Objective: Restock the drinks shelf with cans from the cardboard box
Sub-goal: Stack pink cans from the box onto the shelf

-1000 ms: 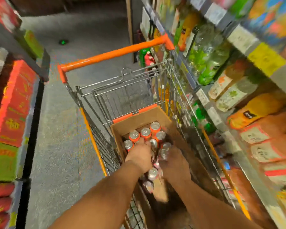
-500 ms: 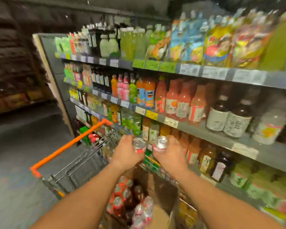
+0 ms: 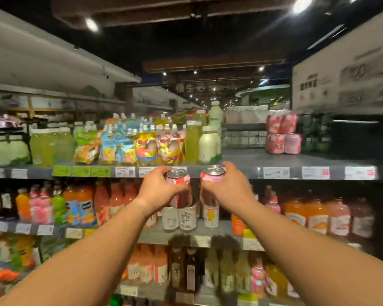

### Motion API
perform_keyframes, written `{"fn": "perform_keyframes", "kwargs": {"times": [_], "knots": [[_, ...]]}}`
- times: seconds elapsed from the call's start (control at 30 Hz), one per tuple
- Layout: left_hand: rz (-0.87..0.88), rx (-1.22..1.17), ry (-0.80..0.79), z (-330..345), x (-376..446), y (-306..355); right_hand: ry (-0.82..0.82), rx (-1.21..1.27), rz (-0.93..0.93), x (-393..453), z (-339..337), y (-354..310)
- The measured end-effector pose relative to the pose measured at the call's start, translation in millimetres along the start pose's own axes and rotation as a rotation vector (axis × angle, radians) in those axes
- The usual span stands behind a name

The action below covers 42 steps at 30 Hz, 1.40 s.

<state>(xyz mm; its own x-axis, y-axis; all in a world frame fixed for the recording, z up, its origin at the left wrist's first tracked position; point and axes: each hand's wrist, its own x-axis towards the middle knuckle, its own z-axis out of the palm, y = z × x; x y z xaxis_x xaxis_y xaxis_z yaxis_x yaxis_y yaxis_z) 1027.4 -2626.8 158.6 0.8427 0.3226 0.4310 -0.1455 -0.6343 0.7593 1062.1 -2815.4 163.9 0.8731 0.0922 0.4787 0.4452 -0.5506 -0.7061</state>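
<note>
Carrying-to-shelf is the step in hand, by the look of it: one pink aluminium drinks can (image 3: 179, 181) is gripped in the left hand (image 3: 158, 191) and a second pink can (image 3: 212, 176) is clamped in the right hand (image 3: 229, 189), both held upright just in front of the grey metal top shelf edge (image 3: 237, 172). A bare stretch of that shelf is seen at about 1 o'clock, beside stacked pink can multipacks (image 3: 282, 134). Next, both cans probably need to be lifted over the edge and set down there.

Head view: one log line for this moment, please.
phase: carry to shelf | left hand: grips pink can | right hand: grips second pink can | top shelf: bare stretch ahead
</note>
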Motion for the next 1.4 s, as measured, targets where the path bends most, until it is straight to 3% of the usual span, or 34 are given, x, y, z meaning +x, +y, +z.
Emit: {"fn": "perform_keyframes", "kwargs": {"times": [0.27,0.67,1.4], "knots": [[0.090,-0.184,-0.060,83.5,21.5,87.2,0.153,-0.035,0.133,22.9,-115.5,50.7],[0.090,-0.356,-0.087,206.3,76.7,206.2,0.240,-0.136,0.135,82.5,-239.5,125.4],[0.079,-0.381,-0.168,329.5,288.6,221.1,0.338,-0.163,0.152,320.6,-229.2,216.4]]}}
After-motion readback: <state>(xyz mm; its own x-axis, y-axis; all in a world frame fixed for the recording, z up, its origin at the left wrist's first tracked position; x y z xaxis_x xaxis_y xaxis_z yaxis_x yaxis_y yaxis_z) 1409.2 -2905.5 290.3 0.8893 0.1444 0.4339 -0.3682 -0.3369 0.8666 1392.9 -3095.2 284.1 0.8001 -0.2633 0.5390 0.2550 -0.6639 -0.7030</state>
